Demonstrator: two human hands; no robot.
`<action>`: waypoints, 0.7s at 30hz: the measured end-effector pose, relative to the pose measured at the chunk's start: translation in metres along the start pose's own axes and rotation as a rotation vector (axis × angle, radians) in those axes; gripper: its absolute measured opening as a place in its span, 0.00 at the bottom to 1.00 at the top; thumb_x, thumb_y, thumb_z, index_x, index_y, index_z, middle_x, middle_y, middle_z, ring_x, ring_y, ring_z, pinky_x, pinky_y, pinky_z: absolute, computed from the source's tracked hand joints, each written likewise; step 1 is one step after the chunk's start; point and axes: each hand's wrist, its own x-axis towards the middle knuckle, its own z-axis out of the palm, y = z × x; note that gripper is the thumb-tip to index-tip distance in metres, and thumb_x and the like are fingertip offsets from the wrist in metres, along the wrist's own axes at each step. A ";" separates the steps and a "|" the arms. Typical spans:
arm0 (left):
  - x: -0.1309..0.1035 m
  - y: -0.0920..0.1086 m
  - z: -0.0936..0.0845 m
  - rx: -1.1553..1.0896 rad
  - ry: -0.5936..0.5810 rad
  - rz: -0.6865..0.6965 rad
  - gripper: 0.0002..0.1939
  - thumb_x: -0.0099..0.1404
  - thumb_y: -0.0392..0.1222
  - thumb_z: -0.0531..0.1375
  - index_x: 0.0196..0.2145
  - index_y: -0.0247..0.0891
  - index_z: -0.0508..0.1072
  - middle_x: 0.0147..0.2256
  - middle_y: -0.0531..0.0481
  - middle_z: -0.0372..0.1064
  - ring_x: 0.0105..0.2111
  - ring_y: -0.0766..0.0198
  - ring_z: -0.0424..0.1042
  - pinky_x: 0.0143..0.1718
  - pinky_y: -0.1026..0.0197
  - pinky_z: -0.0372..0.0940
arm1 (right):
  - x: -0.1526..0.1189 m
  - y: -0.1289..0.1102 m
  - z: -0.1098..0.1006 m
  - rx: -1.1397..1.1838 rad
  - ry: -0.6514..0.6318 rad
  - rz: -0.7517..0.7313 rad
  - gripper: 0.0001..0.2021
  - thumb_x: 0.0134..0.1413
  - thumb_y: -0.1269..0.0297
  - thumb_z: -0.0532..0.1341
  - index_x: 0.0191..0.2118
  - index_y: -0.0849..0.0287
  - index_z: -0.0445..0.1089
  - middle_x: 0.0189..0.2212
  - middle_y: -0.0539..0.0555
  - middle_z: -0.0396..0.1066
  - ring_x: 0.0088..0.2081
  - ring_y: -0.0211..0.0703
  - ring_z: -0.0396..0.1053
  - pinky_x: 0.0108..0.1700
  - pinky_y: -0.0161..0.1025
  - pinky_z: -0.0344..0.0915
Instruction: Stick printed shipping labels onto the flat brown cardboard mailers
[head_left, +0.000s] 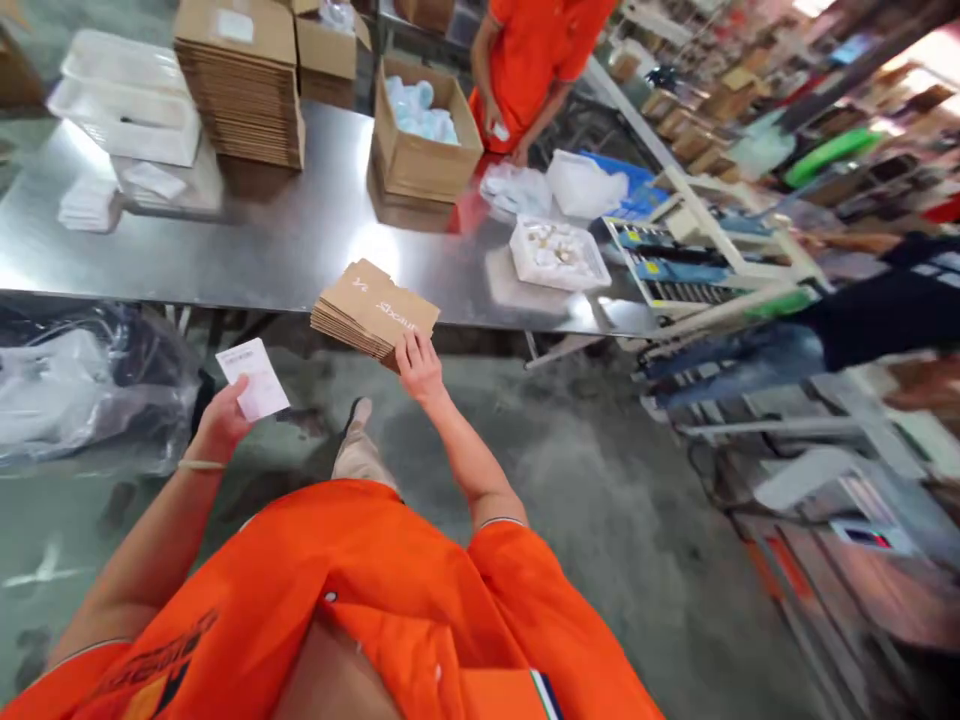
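Left hand [225,412] pinches the printed slip [256,378]; right hand [418,366], fingers slightly spread, touches flattened cartons [373,308], grip unclear. Preferably keep carton edges aligned.

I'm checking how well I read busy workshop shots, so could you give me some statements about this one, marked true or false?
1. The left hand holds a white paper. True.
2. The right hand is on a white plastic bin. False: it is on a stack of flat cardboard.
3. The open carton near the co-worker is empty. False: pale items fill it.
4. The co-worker wears orange. True.
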 end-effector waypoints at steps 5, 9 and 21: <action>0.050 0.039 0.060 -0.174 0.129 0.076 0.12 0.77 0.31 0.66 0.56 0.34 0.80 0.32 0.51 0.83 0.35 0.61 0.85 0.48 0.61 0.84 | 0.140 0.033 0.035 0.023 -0.146 -0.126 0.25 0.82 0.57 0.48 0.62 0.57 0.80 0.67 0.69 0.80 0.80 0.68 0.66 0.84 0.77 0.56; 0.091 0.077 0.110 -0.206 0.237 0.153 0.07 0.82 0.31 0.61 0.54 0.32 0.78 0.36 0.49 0.85 0.47 0.62 0.84 0.63 0.56 0.77 | 0.238 0.048 0.050 0.000 -0.345 -0.280 0.22 0.82 0.64 0.49 0.62 0.59 0.79 0.72 0.70 0.75 0.81 0.67 0.63 0.85 0.78 0.50; 0.206 0.132 0.150 0.028 0.221 0.282 0.10 0.76 0.29 0.70 0.51 0.20 0.76 0.56 0.30 0.84 0.64 0.45 0.79 0.70 0.40 0.73 | 0.315 0.130 0.095 0.052 -0.890 -0.399 0.22 0.74 0.82 0.54 0.58 0.52 0.79 0.74 0.55 0.75 0.84 0.52 0.58 0.86 0.73 0.41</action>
